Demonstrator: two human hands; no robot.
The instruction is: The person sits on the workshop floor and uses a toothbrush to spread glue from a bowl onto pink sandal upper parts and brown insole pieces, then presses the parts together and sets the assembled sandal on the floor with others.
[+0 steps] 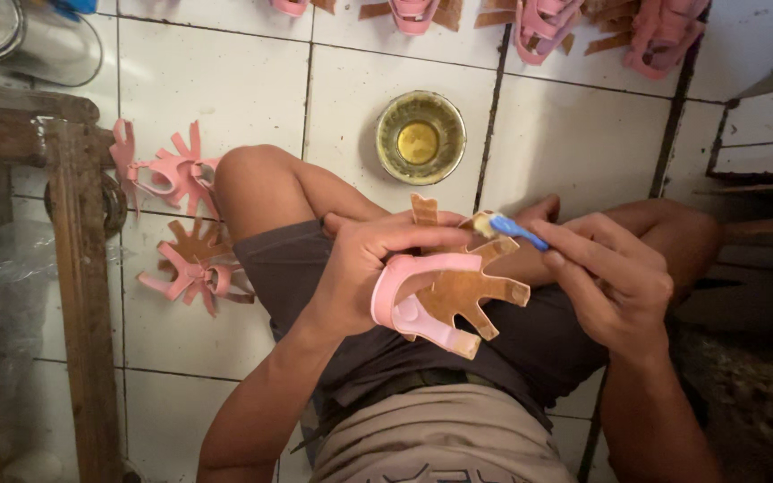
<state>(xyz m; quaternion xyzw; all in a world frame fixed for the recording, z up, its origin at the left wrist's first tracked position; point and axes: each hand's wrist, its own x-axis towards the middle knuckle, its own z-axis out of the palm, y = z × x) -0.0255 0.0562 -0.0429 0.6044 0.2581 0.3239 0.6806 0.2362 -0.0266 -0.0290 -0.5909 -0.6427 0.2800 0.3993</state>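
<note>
Left hand [364, 268] is wrapped around a pink sandal upper [445, 295], thumb and fingers closed on its top edge, holding it up over the lap. The piece is flat and star-like: a rounded pink strap band on the near side, and a brown, suede-looking underside with several stubby tabs sticking out like fingers. Looks soft and flexible, a bit fuzzy on the brown face, smooth on the pink.

Right hand [615, 273] is pinched shut on a toothbrush [510, 227] with a blue plastic handle. The bristle end looks yellowish and sits right against one of the upper tabs of the brown side, touching it.

On the white tiled floor [574, 134] just beyond the knees there's a small round bowl [420, 136], glassy with a grimy rim, with a yellow pool of what looks like glue in the middle. It's near the hands but not touching anything.

Off to the left, two more pink uppers [181, 219] lie spread flat on the tiles, tabs fanned out, beside a worn wooden frame [78, 268] with rough, dark grain. Along the top edge there's a row of assembled pink sandals [543, 25], only partly in view. The person sits in dark shorts with a tan shirt.
</note>
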